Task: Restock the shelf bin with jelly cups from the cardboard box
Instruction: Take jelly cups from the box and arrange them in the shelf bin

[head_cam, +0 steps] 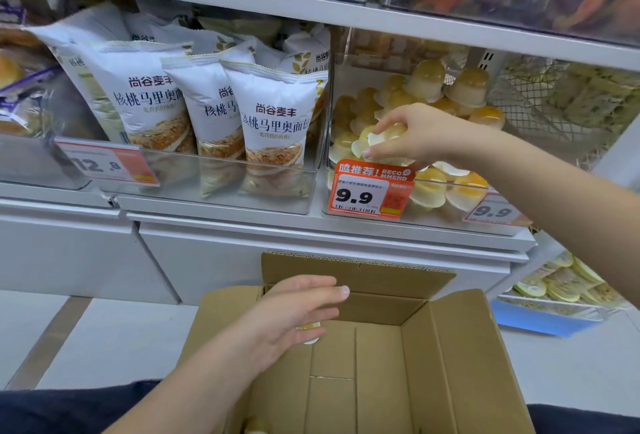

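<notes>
An open cardboard box (460, 347) stands below the shelf, its bottom mostly bare. My left hand (294, 312) hovers inside it with straight fingers over a yellow jelly cup (309, 332), most of which it hides. Whether it touches the cup, I cannot tell. My right hand (412, 135) reaches over the front of the clear shelf bin (440, 222) and pinches a jelly cup (381, 139) above the pile. Several yellow and amber jelly cups (429, 87) fill the bin.
White bread bags (273, 128) stand in the clear bin to the left. Orange price tags (370, 191) marked 9.9 hang on the jelly bin's front. A shelf board (346, 14) runs just above. At lower right a blue tray (540, 319) holds yellow packets.
</notes>
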